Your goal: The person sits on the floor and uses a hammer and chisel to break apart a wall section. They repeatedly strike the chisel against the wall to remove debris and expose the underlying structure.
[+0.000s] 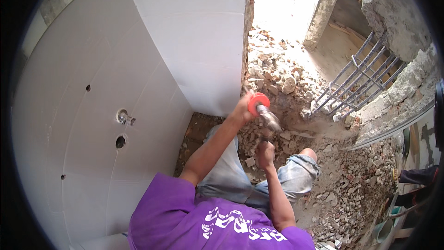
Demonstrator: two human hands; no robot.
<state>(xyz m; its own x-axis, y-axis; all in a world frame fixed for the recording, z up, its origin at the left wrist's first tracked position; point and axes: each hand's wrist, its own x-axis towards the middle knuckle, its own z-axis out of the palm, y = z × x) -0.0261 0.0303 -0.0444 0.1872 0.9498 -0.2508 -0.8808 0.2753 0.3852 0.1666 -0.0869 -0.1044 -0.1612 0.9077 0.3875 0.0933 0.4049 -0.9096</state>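
My left hand is closed around a chisel with a round orange-red hand guard. The chisel points toward the broken edge of the white tiled wall; its tip is hidden. Lower down, my right hand grips the handle of a hammer. The metal hammer head is at the chisel's struck end and is slightly blurred. Whether the two touch at this instant I cannot make out.
Broken masonry rubble lies ahead and to the right around my knees. A bare rebar grid juts from broken concrete at right. The grey wall on my left has several holes and a metal pipe fitting.
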